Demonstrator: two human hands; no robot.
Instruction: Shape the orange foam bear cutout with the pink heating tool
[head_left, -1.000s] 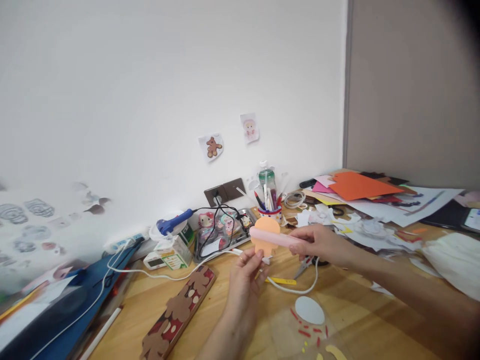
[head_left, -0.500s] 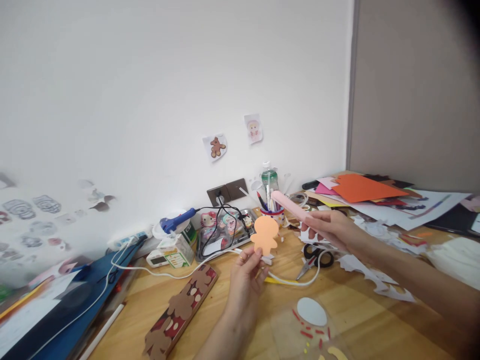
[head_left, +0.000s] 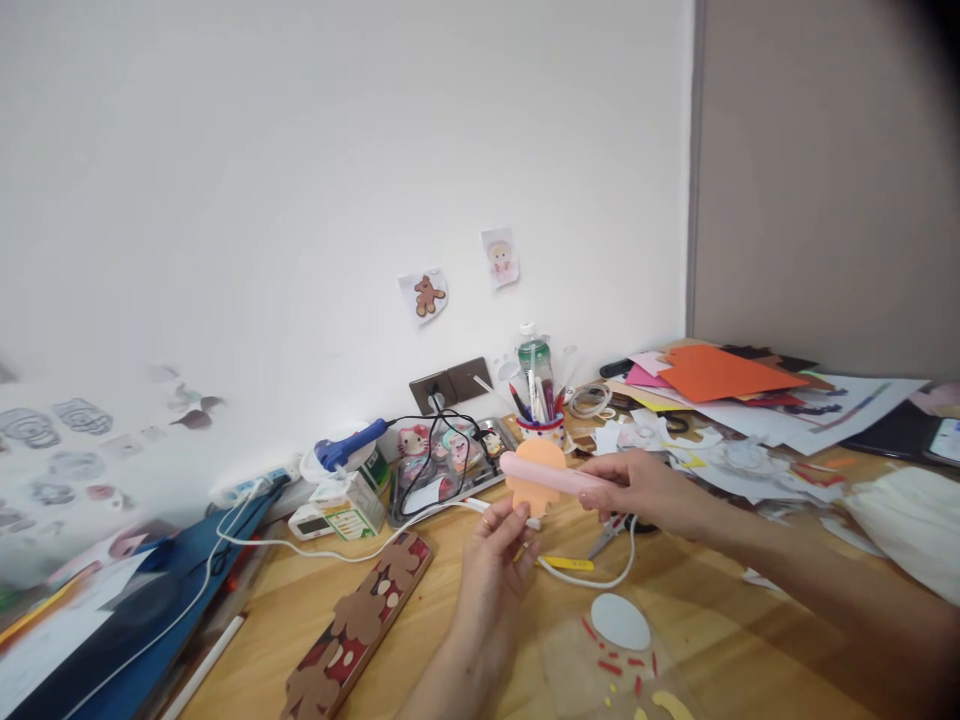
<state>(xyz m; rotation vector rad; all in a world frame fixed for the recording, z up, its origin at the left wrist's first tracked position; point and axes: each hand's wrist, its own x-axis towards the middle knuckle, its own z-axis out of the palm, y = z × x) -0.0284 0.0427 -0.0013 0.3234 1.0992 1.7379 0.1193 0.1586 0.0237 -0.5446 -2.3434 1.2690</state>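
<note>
My left hand (head_left: 499, 550) pinches the lower edge of an orange doll-shaped cutout (head_left: 541, 455), held upright above the table. My right hand (head_left: 626, 487) is closed round one end of a pink rod-shaped tool (head_left: 551, 475). The tool lies crosswise in front of the cutout and hides its middle; whether the two touch I cannot tell. Beneath my right hand, scissors (head_left: 606, 537) are partly hidden. On the table nearer me, a clear sheet (head_left: 566, 650) carries a white oval (head_left: 621, 621) and small red and yellow pieces.
A brown bear-decorated case (head_left: 360, 625) lies at the left front. Behind are a blue glue gun (head_left: 351, 444), a pen cup (head_left: 541, 430) and a green bottle (head_left: 534, 355). A white cable (head_left: 322, 552) crosses the table. Coloured paper (head_left: 727, 372) and scraps lie right.
My right hand has moved left and down, bringing the pink tool from beside the cutout to across its front. My left hand still holds the cutout in nearly the same place.
</note>
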